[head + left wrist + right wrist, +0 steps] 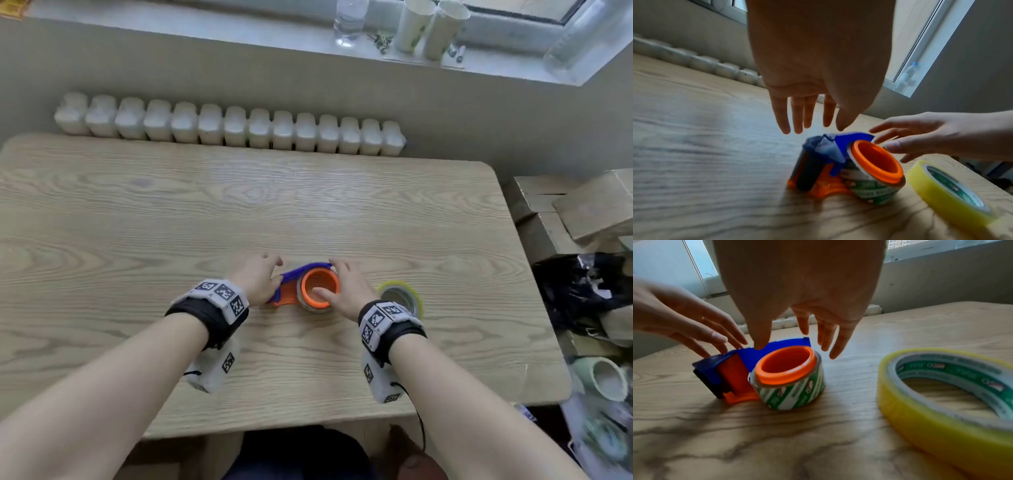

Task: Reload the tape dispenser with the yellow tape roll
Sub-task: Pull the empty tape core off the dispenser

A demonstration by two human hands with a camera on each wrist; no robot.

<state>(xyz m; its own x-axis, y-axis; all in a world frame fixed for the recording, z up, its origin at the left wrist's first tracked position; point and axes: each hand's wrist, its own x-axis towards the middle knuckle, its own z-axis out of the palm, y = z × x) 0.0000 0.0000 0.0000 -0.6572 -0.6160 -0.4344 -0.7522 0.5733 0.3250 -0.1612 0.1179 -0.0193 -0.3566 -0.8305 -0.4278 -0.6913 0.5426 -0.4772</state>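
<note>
The tape dispenser [291,291], blue and orange, lies on its side on the wooden table [239,212]. Its orange hub [786,365] faces up and carries a green-and-white printed roll [797,394]. The yellow tape roll [401,295] lies flat just right of it, also seen close up as the yellow tape roll [941,418]. My left hand [274,270] reaches over the dispenser's handle end, fingers straight and touching the blue edge. My right hand [797,344] hovers over the hub with fingers spread; its thumb tip meets the blue side plate [777,347]. Neither hand grips anything.
A white radiator [229,126] runs along the table's far edge. Cardboard boxes [565,205], a black bag [582,291] and clutter stand off the right side. A bottle [349,20] and paper cups [431,27] sit on the windowsill.
</note>
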